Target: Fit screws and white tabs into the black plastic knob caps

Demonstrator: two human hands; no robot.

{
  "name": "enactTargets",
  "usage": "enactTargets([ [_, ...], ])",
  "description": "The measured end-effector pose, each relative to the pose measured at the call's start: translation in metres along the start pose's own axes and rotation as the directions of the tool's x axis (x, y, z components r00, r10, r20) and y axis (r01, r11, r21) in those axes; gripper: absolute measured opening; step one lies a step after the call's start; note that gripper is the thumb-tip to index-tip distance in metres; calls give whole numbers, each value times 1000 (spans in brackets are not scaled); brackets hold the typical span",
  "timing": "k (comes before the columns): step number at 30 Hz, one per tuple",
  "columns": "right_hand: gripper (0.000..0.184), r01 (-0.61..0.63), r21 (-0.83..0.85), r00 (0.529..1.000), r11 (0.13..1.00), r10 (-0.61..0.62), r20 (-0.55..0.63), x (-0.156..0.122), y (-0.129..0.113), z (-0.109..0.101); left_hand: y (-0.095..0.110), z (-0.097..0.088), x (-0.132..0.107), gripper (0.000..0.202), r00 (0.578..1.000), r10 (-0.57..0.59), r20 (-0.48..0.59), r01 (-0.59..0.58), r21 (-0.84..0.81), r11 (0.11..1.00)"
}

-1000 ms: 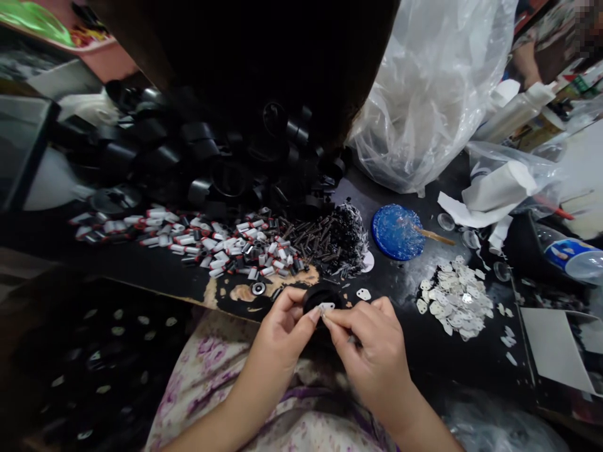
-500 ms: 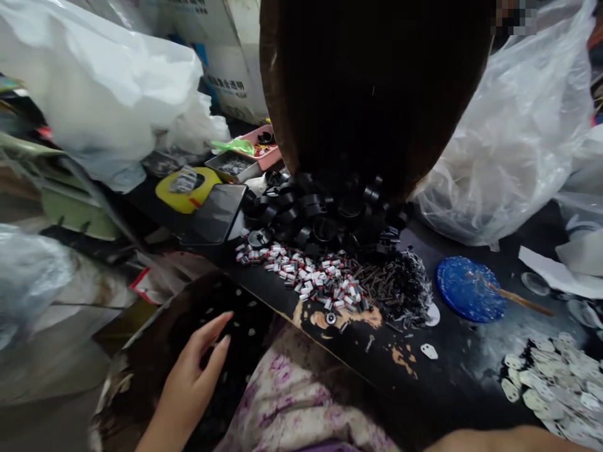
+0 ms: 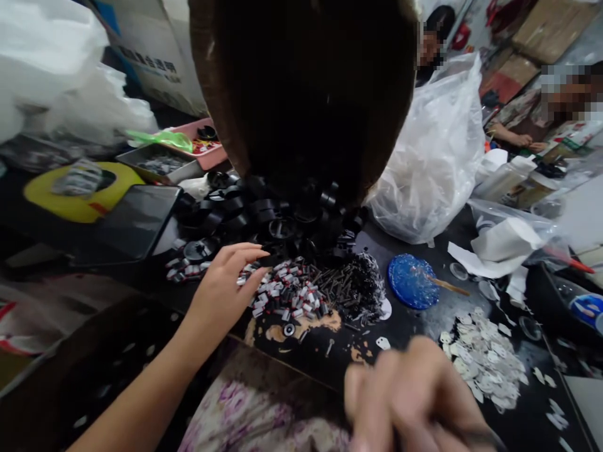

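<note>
My left hand (image 3: 223, 289) reaches over the black table with its fingers stretched out, the tips at the heap of black round caps (image 3: 264, 216), just above the pile of small white-and-red parts (image 3: 287, 292). It holds nothing. My right hand (image 3: 414, 402) is close to the camera at the bottom, blurred, fingers curled; a thin dark thing may lie in them, I cannot make it out. A heap of small dark springs (image 3: 351, 285) lies right of the white parts.
A blue lid (image 3: 412, 281) with a wooden stick lies beside a pile of flat white metal plates (image 3: 480, 358). A large clear plastic bag (image 3: 428, 157) stands behind. Trays (image 3: 162, 164) and a yellow dish (image 3: 61, 194) sit at the left. Other people sit at the far right.
My left hand rose from the dark box at my lower left to the heap of caps. My right hand came into view at the bottom. The camera swung right.
</note>
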State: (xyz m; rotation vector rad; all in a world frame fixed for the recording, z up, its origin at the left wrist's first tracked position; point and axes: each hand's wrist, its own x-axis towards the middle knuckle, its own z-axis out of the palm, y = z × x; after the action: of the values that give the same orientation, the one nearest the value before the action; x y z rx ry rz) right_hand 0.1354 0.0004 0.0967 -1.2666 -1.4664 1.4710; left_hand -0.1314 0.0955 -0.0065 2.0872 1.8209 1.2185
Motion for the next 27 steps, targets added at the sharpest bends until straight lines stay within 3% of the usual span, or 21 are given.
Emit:
enactTargets([
  [3,36,-121,64,993,991,121,11,37,24,9,30,-4,-30,16,1000,8,-31,-12,-121,993],
  [5,39,-156,57,986,986,153,62,54,41,15,56,-1,-57,23,999,27,19,-21,-241,970],
  [6,38,-141,29,988,990,139,61,58,48,17,68,1,-70,27,997,26,73,-3,-308,952],
  [8,32,-84,-84,996,993,87,26,61,55,19,86,5,-91,36,987,-98,128,144,-435,889],
  [11,17,-6,-313,999,950,17,33,56,54,19,91,7,-104,42,890,-366,271,455,-550,700],
  [15,10,86,-454,984,887,-4,178,55,45,21,72,6,-99,23,737,-439,514,676,-568,469],
  [17,12,128,-499,979,857,-28,203,62,43,22,65,5,-96,24,656,-499,565,737,-623,263],
  [19,15,169,-632,985,756,-98,145,75,44,24,63,5,-93,26,582,-587,563,713,-700,36],
  [21,17,163,-812,982,561,-168,81,90,46,26,66,6,-87,28,539,-656,528,635,-767,-95],
  [24,14,144,-935,982,324,-161,95,110,50,31,72,10,-76,33,525,-687,502,580,-802,-143],
  [27,9,148,-944,981,295,-168,102,117,52,32,75,13,-68,35,508,-676,534,583,-791,-186],
])
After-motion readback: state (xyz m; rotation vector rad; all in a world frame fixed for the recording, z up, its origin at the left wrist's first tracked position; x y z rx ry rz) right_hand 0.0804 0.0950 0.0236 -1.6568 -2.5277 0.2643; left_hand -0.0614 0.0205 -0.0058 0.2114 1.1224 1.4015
